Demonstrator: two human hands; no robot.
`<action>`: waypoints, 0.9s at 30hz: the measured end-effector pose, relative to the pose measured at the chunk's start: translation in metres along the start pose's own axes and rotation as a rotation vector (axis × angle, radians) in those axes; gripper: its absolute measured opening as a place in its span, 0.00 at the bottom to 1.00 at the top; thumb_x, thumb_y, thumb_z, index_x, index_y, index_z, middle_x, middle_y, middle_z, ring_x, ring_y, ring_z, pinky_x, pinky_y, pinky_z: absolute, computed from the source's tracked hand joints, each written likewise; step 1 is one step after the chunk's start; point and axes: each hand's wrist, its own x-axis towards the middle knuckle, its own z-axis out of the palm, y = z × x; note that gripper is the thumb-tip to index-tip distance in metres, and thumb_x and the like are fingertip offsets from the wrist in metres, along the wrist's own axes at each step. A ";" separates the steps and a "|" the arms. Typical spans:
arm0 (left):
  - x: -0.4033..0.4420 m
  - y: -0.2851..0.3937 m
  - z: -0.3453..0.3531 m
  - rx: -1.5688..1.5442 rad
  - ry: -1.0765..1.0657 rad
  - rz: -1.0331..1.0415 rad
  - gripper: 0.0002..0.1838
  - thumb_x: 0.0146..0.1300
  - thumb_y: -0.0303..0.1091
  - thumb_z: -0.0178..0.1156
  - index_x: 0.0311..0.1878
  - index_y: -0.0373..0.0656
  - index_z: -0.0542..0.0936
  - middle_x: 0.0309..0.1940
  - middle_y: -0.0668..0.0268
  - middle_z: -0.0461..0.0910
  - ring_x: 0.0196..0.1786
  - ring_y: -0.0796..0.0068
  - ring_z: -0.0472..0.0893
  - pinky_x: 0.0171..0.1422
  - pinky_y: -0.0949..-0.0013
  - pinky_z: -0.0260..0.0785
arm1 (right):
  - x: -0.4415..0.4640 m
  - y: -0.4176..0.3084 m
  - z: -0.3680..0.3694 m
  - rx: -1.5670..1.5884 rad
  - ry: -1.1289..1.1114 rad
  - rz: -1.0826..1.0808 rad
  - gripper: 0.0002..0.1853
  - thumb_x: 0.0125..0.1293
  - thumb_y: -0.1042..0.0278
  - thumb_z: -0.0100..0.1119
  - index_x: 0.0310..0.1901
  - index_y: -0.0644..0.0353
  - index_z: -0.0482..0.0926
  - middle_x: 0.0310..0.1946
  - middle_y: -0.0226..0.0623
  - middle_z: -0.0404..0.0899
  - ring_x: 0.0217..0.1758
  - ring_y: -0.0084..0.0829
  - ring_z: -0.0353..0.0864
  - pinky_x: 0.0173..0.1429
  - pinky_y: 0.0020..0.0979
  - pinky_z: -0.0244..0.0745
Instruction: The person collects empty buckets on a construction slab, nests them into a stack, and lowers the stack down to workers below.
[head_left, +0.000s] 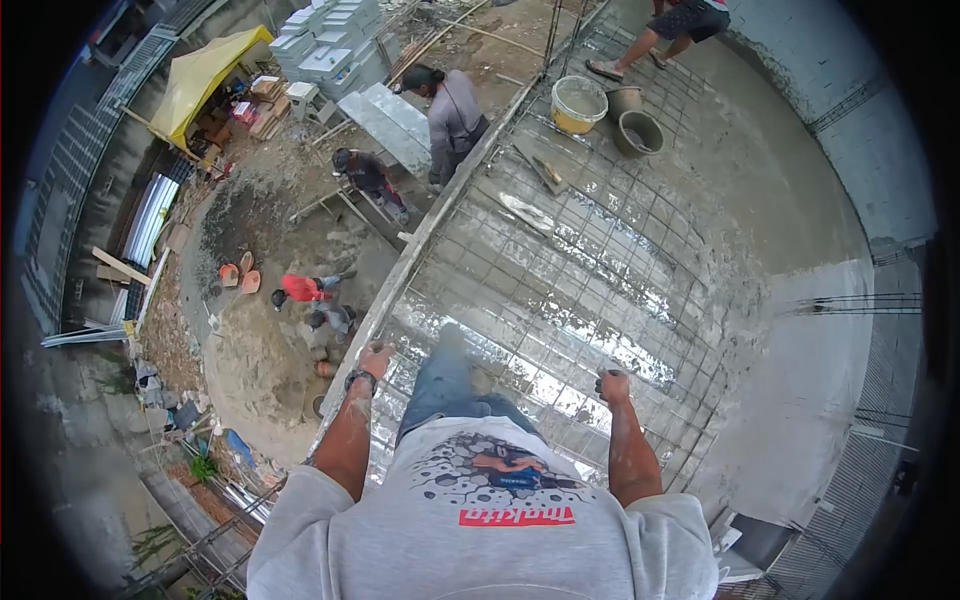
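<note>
Over rebar mesh [565, 275], right hand [612, 386] held in loose fist; left hand [376, 361] held near slab edge [412, 252], whether curled cannot be told; yellow-sided bucket [574, 124] set beyond.

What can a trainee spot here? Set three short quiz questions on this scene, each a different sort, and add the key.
1. Count: how many buckets stand grouped near the co-worker in shorts?
2. Multiple choice: the dark wristband sits just behind which hand? a) left b) right c) both
3. True or false: the canopy stands on the rebar grid.

Key: 1. Three. 2. a, the left hand. 3. False; the yellow canopy stands off to the left of the rebar grid.
</note>
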 end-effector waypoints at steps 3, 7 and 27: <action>0.013 0.005 0.004 0.315 -0.128 -0.182 0.23 0.60 0.48 0.67 0.49 0.36 0.81 0.30 0.65 0.80 0.29 0.74 0.77 0.28 0.66 0.70 | 0.010 -0.021 0.004 0.078 -0.051 -0.026 0.22 0.66 0.57 0.62 0.52 0.67 0.77 0.32 0.37 0.83 0.28 0.26 0.81 0.29 0.28 0.72; 0.073 0.006 0.031 0.838 -0.354 -0.329 0.23 0.63 0.51 0.61 0.49 0.42 0.83 0.35 0.57 0.83 0.34 0.62 0.83 0.38 0.59 0.74 | 0.028 -0.063 0.012 0.128 -0.097 -0.084 0.25 0.64 0.55 0.64 0.54 0.68 0.76 0.36 0.38 0.84 0.31 0.25 0.82 0.30 0.28 0.72; 0.389 0.488 0.343 0.287 -0.248 0.265 0.25 0.59 0.47 0.67 0.48 0.33 0.81 0.32 0.63 0.83 0.33 0.71 0.82 0.39 0.66 0.74 | 0.189 -0.198 -0.093 0.382 0.102 0.144 0.19 0.67 0.57 0.63 0.52 0.63 0.77 0.33 0.35 0.83 0.29 0.25 0.81 0.28 0.29 0.72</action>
